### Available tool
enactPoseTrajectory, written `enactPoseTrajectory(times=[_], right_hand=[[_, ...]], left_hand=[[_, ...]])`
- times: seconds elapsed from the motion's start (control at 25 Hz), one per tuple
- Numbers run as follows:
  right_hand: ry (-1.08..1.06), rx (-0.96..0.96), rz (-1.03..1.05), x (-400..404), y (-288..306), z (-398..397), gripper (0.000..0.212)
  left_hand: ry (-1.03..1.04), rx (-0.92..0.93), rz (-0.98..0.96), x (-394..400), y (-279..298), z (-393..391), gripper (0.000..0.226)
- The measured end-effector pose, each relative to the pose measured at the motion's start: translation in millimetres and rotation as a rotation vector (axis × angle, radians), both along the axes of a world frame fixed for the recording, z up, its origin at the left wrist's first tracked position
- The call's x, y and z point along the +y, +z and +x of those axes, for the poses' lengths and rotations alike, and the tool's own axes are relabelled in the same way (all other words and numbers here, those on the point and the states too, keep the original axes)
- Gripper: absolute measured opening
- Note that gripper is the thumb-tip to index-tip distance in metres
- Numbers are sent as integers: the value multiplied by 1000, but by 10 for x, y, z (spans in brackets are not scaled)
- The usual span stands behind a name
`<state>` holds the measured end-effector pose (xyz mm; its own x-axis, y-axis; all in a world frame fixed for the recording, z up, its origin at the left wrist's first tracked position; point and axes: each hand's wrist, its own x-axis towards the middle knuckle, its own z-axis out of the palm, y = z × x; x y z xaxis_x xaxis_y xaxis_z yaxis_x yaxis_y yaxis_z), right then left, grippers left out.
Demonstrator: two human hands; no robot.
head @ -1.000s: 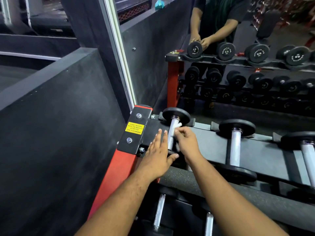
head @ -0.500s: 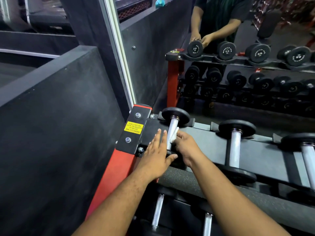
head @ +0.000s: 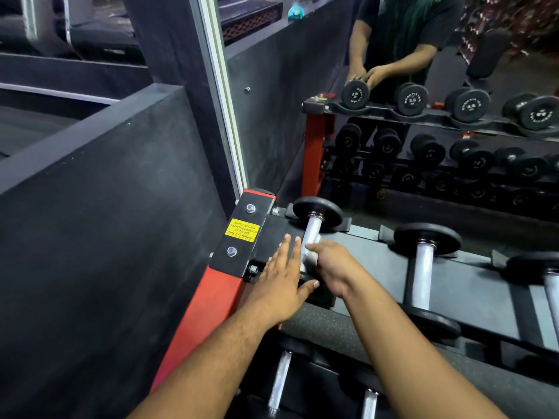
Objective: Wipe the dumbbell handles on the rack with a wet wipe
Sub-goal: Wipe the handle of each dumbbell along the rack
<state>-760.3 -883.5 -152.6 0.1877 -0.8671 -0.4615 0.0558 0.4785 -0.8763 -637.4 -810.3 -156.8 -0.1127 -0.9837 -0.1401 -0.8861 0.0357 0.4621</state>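
The leftmost dumbbell (head: 314, 220) lies on the top shelf of the black and red rack (head: 236, 237), its silver handle pointing toward me. My right hand (head: 331, 267) is wrapped round the near part of that handle with a white wet wipe (head: 308, 257) pressed against it. My left hand (head: 282, 279) lies flat and open beside the handle, fingers on the shelf and thumb against the near black weight plate. A second dumbbell (head: 423, 267) rests to the right, and a third (head: 544, 273) sits at the frame's edge.
A dark wall panel (head: 106, 237) stands close on the left. A mirror (head: 393, 116) behind the rack reflects the person and rows of dumbbells. Lower shelf handles (head: 279, 382) show beneath my arms.
My right hand with the wipe has slid down the handle toward me, from near the far plate to the near part. My left hand has stayed flat beside it.
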Motion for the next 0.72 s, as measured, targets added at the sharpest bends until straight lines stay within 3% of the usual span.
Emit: enactPoseTrajectory(times=[0.12, 0.28, 0.44, 0.64, 0.72], right_hand=[[-176, -96, 82, -246, 91, 93, 18], [-235, -223, 128, -311, 43, 74, 10], [-198, -286, 197, -583, -18, 62, 32], [-133, -259, 143, -430, 30, -45, 20], [-115, -207, 177, -441, 104, 11, 30]], left_hand=[[2, -17, -3, -3, -30, 1, 92], [3, -41, -48, -5, -71, -1, 92], [9, -50, -77, 3, -70, -9, 94], [7, -42, -82, -6, -87, 7, 94], [4, -41, -69, 3, -76, 3, 94]])
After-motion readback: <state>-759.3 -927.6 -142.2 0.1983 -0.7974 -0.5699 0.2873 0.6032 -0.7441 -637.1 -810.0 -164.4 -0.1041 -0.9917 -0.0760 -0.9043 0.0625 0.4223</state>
